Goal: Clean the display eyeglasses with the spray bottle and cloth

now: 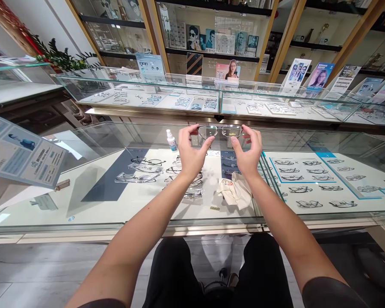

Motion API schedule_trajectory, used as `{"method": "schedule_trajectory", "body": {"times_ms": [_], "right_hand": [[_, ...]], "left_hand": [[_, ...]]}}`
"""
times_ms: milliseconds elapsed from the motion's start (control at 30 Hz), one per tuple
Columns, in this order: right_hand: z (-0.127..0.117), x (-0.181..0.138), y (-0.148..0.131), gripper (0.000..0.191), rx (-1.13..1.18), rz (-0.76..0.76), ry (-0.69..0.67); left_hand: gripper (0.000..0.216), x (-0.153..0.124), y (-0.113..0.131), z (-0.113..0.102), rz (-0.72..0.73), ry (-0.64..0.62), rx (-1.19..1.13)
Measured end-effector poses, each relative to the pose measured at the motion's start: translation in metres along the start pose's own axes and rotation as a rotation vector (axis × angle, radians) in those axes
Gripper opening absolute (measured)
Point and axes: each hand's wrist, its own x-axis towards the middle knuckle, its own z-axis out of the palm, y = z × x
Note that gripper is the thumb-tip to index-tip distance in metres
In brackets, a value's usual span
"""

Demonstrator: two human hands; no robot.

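A pair of eyeglasses (220, 128) with thin frames is held up above the glass display counter, lenses facing me. My left hand (192, 149) pinches its left side, thumb near the lower edge of the left lens. On the other side, my right hand (248, 147) grips the right end, thumb by the right lens. Yellow lettering shows on the right lens. Below my right hand a cream cleaning cloth (234, 190) with red print lies crumpled on the counter. Just left of my left hand stands a small white spray bottle (171, 141).
Rows of eyeglasses (147, 164) lie inside the glass counter (96, 214), with more on the right (308, 188). A blue-and-white sign (22, 149) stands at the left. Behind are a second display case (141, 107) and shelves with picture cards.
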Motion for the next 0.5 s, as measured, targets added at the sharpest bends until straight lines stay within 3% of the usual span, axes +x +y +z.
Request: {"method": "schedule_trajectory", "body": {"times_ms": [133,333,500], "right_hand": [[-0.003,0.001,-0.003,0.046,-0.075,-0.068,0.001],[-0.004,0.000,-0.011,0.046,-0.099,-0.016,-0.035],[-0.002,-0.001,-0.014,0.048,0.002,0.015,-0.056]], "left_hand": [[0.064,0.001,-0.006,0.002,-0.093,-0.083,-0.084],[0.065,-0.001,-0.006,0.003,-0.142,-0.078,-0.125],[0.064,0.001,-0.003,-0.001,0.006,0.024,-0.024]]}}
